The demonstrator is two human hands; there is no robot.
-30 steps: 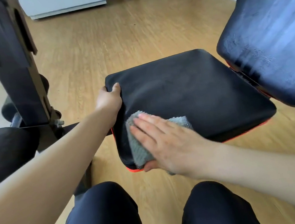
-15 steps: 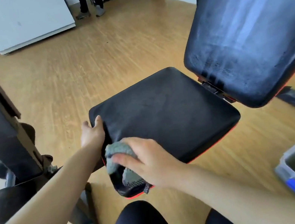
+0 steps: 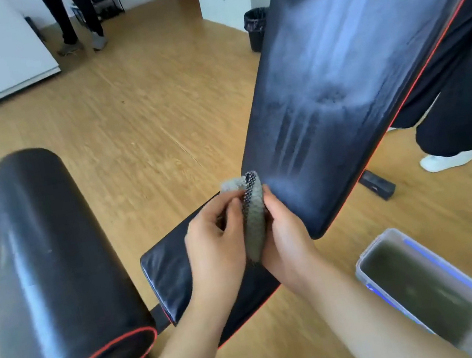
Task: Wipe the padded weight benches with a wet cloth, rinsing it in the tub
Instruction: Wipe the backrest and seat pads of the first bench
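Faces the streaked backrest point(image 3: 352, 79) now rather than the seat point(image 3: 172, 272), brings the tub point(image 3: 362, 270) into view at right, and, with left hand point(image 3: 215, 245) and right hand point(image 3: 286, 239) fingers curled on it, pinches the cloth point(image 3: 256, 219) upright above the seat instead of flat on it, likely refolding before a rinse.

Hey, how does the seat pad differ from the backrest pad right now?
The backrest pad stands steeply tilted up; the seat pad lies nearly flat. The backrest pad shows pale streaks down its face; the seat pad looks evenly dark. The left hand and right hand, gripping the cloth, hide part of the seat pad but hardly any of the backrest pad. Both are black with red piping.
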